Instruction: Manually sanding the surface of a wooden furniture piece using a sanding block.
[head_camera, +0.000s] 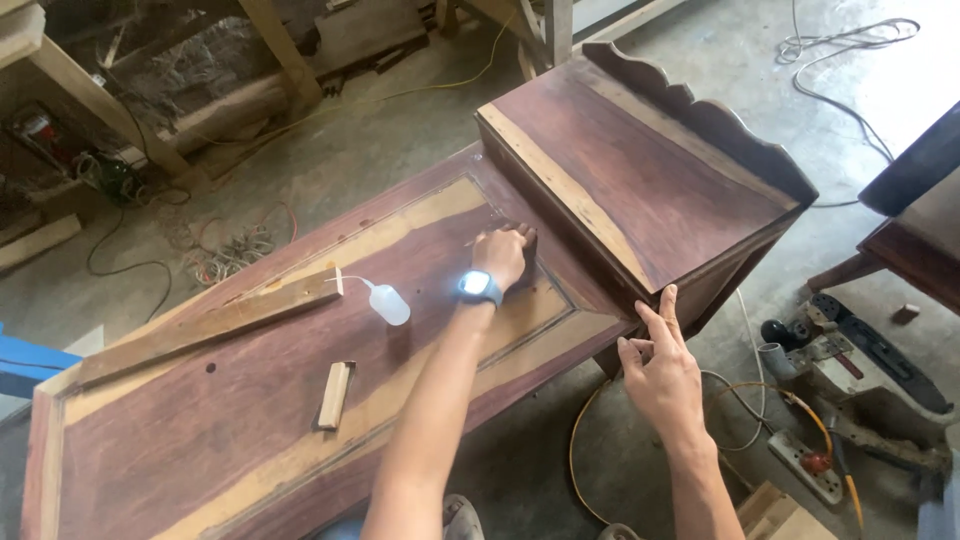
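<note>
A long dark wooden door panel (250, 420) lies flat in front of me, with a small dark wooden cabinet (650, 170) standing at its far end. My left hand (503, 255), with a glowing watch on the wrist, is closed and pressed on the panel next to the cabinet's base; a small dark piece seems to be under the fingers. My right hand (660, 365) rests open against the cabinet's near corner, fingers pointing up. A small white squeeze bottle (386, 302) lies on the panel left of my left hand.
A long wooden strip (210, 325) and a short wood block (335, 394) lie on the panel. On the concrete floor to the right are a power tool (860, 360), a power strip (805, 465) and cables. Workbench legs and scrap wood stand at the back left.
</note>
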